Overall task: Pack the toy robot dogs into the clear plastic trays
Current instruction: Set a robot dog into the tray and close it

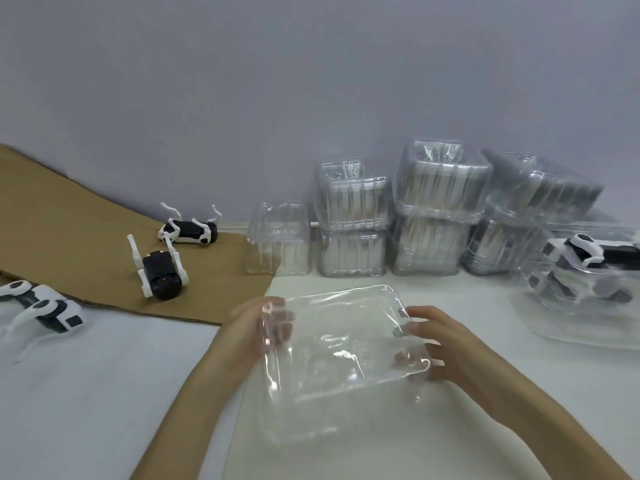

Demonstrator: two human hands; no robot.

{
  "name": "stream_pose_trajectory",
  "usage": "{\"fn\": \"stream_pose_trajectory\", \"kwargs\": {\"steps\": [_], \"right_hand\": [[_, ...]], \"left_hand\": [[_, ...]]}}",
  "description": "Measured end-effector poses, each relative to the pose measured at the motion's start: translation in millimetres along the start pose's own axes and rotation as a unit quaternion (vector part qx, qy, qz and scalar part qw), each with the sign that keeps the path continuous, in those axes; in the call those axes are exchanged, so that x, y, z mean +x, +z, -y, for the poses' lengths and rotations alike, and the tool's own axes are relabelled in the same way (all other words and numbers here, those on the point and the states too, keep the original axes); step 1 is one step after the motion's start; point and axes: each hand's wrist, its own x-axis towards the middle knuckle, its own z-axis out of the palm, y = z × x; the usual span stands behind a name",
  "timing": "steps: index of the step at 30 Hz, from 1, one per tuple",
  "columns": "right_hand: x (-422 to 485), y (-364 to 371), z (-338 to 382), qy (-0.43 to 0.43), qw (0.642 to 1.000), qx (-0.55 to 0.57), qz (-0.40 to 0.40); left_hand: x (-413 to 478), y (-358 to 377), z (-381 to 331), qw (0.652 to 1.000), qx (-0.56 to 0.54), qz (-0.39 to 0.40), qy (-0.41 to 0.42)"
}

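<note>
I hold one clear plastic tray [343, 344] above the white table, tilted toward me. My left hand [256, 332] grips its left edge and my right hand [436, 341] grips its right edge; the fingertips show through the plastic. Three black-and-white toy robot dogs lie on their backs at the left: one [188, 232] far back on the brown cardboard, one [161, 271] nearer on it, and one [41, 308] at the left frame edge. At the far right a packed clear tray [585, 327] holds another dog [585, 252].
Stacks of empty clear trays [440, 209] line the wall behind my hands, with a single shorter stack [278, 239] at their left. The brown cardboard sheet [69, 237] slopes across the left. A white foam sheet [104, 393] covers the near-left table.
</note>
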Motion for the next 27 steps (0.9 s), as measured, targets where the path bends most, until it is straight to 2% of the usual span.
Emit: {"fn": "stream_pose_trajectory", "kwargs": {"steps": [3, 5, 7, 9, 12, 15, 17, 19, 22, 27], "right_hand": [[-3.1, 3.6, 1.3, 0.009, 0.999, 0.013, -0.037], [-5.5, 6.4, 2.8, 0.011, 0.998, -0.005, -0.061], [-7.3, 7.8, 5.6, 0.012, 0.995, -0.052, -0.088], [-8.4, 7.3, 7.5, 0.008, 0.989, -0.1, -0.109], [-7.5, 6.1, 6.4, -0.016, 0.974, -0.162, -0.161], [-5.9, 2.3, 7.2, -0.044, 0.965, -0.154, -0.208], [-5.1, 0.0, 8.6, -0.056, 0.964, -0.136, -0.222], [-4.6, -1.1, 9.7, -0.065, 0.963, -0.125, -0.23], [-4.0, -2.2, 9.0, -0.075, 0.961, -0.122, -0.236], [-4.1, -3.4, 9.2, -0.104, 0.956, -0.13, -0.242]], "left_hand": [[4.0, -9.2, -1.7, 0.988, 0.015, -0.119, 0.102], [6.3, -19.8, -2.4, 0.953, 0.047, -0.228, 0.194], [8.1, -30.0, -7.4, 0.905, 0.124, -0.302, 0.274], [10.9, -40.1, -14.6, 0.88, 0.199, -0.305, 0.305], [20.1, -52.3, -28.7, 0.869, 0.284, -0.27, 0.302], [43.2, -63.9, -42.0, 0.855, 0.338, -0.288, 0.269], [55.5, -69.5, -46.2, 0.877, 0.32, -0.286, 0.216], [62.1, -73.3, -44.9, 0.875, 0.327, -0.295, 0.201], [63.7, -75.0, -39.7, 0.857, 0.333, -0.317, 0.233], [37.6, -48.6, -35.0, 0.867, 0.19, -0.329, 0.322]]}}
